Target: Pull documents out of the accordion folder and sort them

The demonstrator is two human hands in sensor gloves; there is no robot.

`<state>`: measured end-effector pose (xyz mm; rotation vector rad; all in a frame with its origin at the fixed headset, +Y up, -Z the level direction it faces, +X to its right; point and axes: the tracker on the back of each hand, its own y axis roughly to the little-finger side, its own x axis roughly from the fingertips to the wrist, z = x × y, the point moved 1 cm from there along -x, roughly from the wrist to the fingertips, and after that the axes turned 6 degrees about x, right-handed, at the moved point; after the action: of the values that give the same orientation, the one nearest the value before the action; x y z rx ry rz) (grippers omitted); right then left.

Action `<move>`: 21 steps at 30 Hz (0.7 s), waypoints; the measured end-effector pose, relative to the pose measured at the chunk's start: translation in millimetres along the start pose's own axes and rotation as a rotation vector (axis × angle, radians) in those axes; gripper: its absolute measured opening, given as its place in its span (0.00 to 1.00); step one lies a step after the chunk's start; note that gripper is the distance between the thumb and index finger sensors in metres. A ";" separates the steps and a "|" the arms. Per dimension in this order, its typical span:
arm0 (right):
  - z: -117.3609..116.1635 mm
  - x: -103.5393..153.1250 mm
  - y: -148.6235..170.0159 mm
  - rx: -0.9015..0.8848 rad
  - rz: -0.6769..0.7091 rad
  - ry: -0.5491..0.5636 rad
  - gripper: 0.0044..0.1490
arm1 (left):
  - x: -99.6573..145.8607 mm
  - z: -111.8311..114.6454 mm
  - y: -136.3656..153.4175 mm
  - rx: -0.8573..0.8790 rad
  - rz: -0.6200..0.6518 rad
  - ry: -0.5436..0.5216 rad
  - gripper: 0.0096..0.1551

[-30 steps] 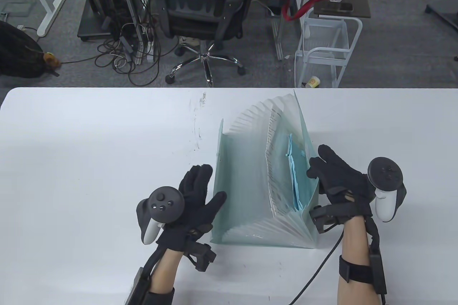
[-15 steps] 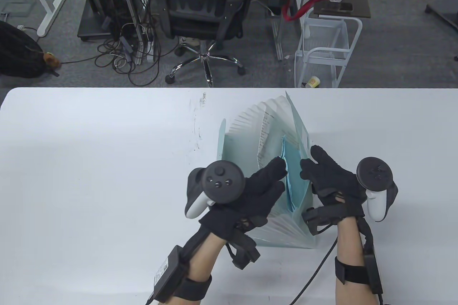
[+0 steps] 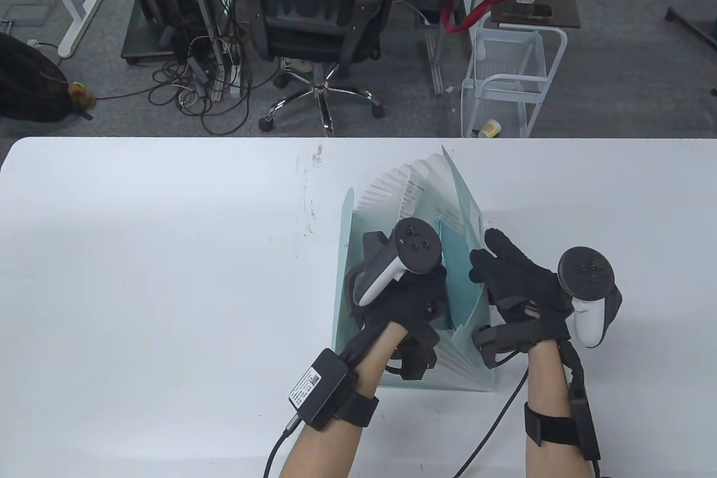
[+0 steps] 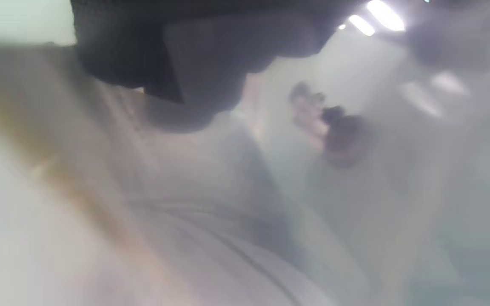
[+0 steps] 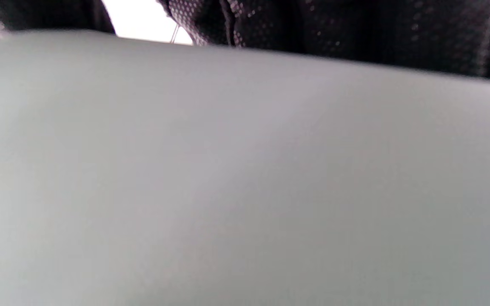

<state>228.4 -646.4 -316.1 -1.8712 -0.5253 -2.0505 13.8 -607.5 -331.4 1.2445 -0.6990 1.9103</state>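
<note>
A pale teal accordion folder (image 3: 358, 203) stands fanned open on the white table (image 3: 140, 248). A white printed sheet (image 3: 411, 192) and a blue document (image 3: 458, 270) stand in its right pockets. My left hand (image 3: 411, 298) reaches down into a pocket beside the blue document; its fingers are hidden inside. My right hand (image 3: 504, 270) grips the folder's right cover, thumb over the top edge. The left wrist view is blurred, with the glove (image 4: 194, 51) against translucent folder plastic. In the right wrist view the folder wall (image 5: 245, 178) fills the frame under my fingers (image 5: 334, 29).
An office chair (image 3: 319, 7) and a white wire cart (image 3: 510, 80) stand beyond the table's far edge. Dark smudges (image 3: 310, 192) mark the table left of the folder. My right wrist cable (image 3: 493, 427) trails over the near edge.
My left hand has moved right from outside the folder's left cover and gone down into a pocket by the blue document. My right hand has drawn the right cover slightly left.
</note>
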 end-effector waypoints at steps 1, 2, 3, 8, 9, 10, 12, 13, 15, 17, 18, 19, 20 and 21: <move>-0.4 -0.1 -0.2 -0.002 0.001 -0.001 0.50 | -4.8 1.2 1.4 -0.008 -0.033 0.014 0.30; -0.7 -0.1 -0.6 -0.002 0.001 -0.003 0.50 | -8.9 2.5 2.6 -0.018 -0.070 0.031 0.30; -0.9 -0.4 -0.6 -0.001 0.002 -0.005 0.50 | -11.9 3.3 3.6 -0.031 -0.090 0.033 0.31; 0.0 -0.6 0.0 -0.020 0.001 -0.005 0.49 | -26.7 9.6 4.0 -0.094 -0.158 0.062 0.36; -0.1 -0.6 0.0 -0.021 0.002 -0.004 0.49 | -28.6 11.0 4.1 -0.102 -0.166 0.076 0.37; -0.7 -1.0 -0.2 -0.024 0.003 -0.004 0.49 | -31.1 13.1 4.3 -0.117 -0.177 0.099 0.38; -2.6 -2.2 -0.7 -0.021 0.006 -0.012 0.49 | -35.2 16.7 5.5 -0.130 -0.187 0.142 0.40; -3.5 -2.5 -1.1 -0.020 0.008 -0.012 0.49 | -37.5 18.6 6.5 -0.130 -0.190 0.159 0.40; -4.6 -2.5 -1.8 -0.016 0.011 -0.013 0.49 | -40.8 21.1 8.5 -0.133 -0.196 0.191 0.40; -4.9 -2.6 -1.8 -0.015 0.012 -0.012 0.49 | -43.0 22.8 10.4 -0.124 -0.194 0.220 0.39; -4.9 -3.0 -1.6 -0.016 0.012 -0.014 0.49 | -43.5 23.7 10.8 -0.121 -0.193 0.228 0.38; -5.0 -3.1 -1.7 -0.018 0.012 -0.016 0.49 | -43.6 24.2 10.7 -0.125 -0.192 0.234 0.36; -5.4 -3.3 -1.8 -0.022 0.013 -0.022 0.49 | -43.5 24.8 10.2 -0.124 -0.185 0.242 0.36; -5.6 -3.3 -2.0 -0.021 0.013 -0.024 0.49 | -43.5 25.3 9.6 -0.127 -0.182 0.244 0.34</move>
<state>222.9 -647.3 -319.9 -1.9087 -0.4982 -2.0354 30.3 -644.8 -362.4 0.9430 -0.5500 1.7991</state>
